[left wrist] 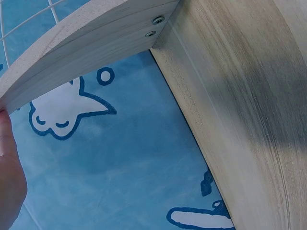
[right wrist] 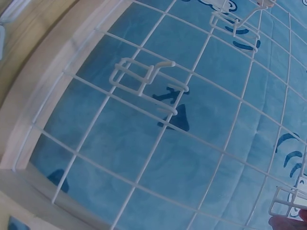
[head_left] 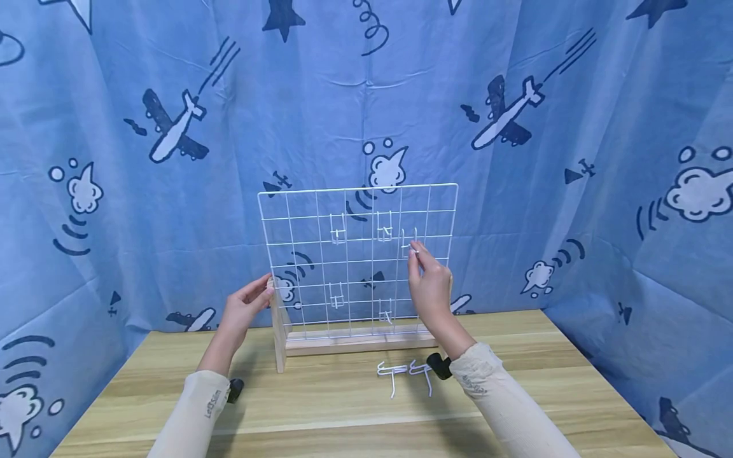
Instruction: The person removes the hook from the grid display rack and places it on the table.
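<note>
The white hook (head_left: 408,245) is pinched by the right hand's fingers (head_left: 425,257).

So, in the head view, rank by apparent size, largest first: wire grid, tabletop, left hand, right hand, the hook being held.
1. Tabletop
2. Wire grid
3. Left hand and right hand: too alike to rank apart
4. Held hook

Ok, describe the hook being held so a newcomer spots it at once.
Find the white wire grid on the wood-grain table. Toward its upper right, the right hand pinches a white hook. Of all the hooks, only this one is held.
</note>
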`<state>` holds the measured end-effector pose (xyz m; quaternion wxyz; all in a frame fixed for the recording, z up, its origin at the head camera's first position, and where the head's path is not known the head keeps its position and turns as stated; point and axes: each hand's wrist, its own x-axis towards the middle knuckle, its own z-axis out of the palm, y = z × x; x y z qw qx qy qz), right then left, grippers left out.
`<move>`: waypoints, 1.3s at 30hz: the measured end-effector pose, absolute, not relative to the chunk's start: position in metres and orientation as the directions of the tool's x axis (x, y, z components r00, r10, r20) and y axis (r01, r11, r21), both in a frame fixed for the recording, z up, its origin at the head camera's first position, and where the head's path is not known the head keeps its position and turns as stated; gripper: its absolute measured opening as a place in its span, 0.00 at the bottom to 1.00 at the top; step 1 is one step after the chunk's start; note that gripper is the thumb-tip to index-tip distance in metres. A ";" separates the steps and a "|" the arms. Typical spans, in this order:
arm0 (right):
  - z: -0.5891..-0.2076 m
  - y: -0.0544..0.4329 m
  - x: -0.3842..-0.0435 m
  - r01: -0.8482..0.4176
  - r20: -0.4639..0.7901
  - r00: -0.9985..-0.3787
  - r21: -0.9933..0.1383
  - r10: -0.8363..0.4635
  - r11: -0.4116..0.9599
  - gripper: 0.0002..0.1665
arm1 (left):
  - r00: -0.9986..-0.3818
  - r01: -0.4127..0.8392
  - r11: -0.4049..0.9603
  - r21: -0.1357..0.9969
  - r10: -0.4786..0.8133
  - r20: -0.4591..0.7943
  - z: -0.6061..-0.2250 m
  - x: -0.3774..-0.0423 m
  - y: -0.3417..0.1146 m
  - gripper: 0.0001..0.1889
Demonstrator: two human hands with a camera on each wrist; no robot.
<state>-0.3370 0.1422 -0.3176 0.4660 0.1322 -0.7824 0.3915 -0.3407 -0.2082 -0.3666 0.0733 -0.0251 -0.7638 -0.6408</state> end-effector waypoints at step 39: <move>-0.323 0.138 -0.313 -0.645 0.862 -0.496 -0.446 0.104 0.620 0.14 | -0.988 0.144 0.175 0.974 -0.037 0.153 -0.366 -0.341 -0.209 0.30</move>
